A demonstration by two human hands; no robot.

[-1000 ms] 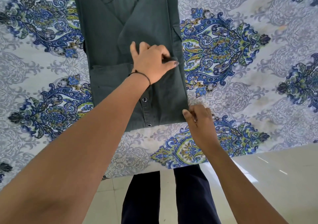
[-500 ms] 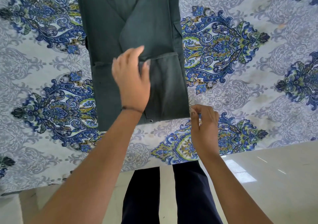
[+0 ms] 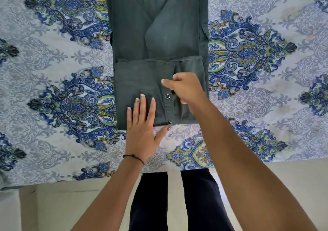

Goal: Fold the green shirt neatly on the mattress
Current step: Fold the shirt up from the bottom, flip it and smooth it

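On the blue paisley-sheeted mattress (image 3: 53,133), the dark green cotton shirt (image 3: 142,81) is pinned flat by the left hand (image 3: 142,133), fingers (image 3: 142,104) spread, nothing grasped; its snap placket (image 3: 166,103) is seemingly smoothed by the loosely curled right hand (image 3: 186,87).

**Patterned mattress carrying a folded green shirt**

The mattress (image 3: 257,95) is covered by a pale grey-white sheet printed with large blue, green and yellow paisley medallions. Its near edge runs across the lower part of the view, with a light tiled floor (image 3: 71,204) below it. Lying flat on the sheet, in the middle, is the dark green cotton shirt (image 3: 142,35), folded into a long narrow strip with its near end doubled back over itself, metal snap buttons showing along the placket. The shirt's near edge sits close to the mattress edge.
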